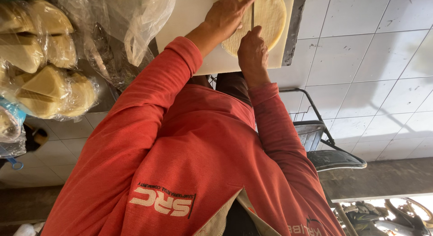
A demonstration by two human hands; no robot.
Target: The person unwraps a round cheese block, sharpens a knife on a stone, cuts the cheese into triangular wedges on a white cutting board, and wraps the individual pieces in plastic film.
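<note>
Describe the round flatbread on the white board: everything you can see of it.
The flatbread is a thin, pale yellow disc with a dry, finely speckled surface, lying flat on the white cutting board near its edge. A dark straight line, seemingly a blade, crosses it. The left hand presses flat on it with fingers spread; the right hand meets its edge at that line. Its upper part is cut off by the frame.

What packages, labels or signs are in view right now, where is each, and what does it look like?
Clear plastic bags: far left of view, bulging and crinkled, packed with pale yellow folded flatbreads.
Loose clear plastic bag: top centre-left, beside the white cutting board, looks empty and limp.
White printed lettering: on the red long-sleeved shirt, low in view.
No signs or screens visible.
</note>
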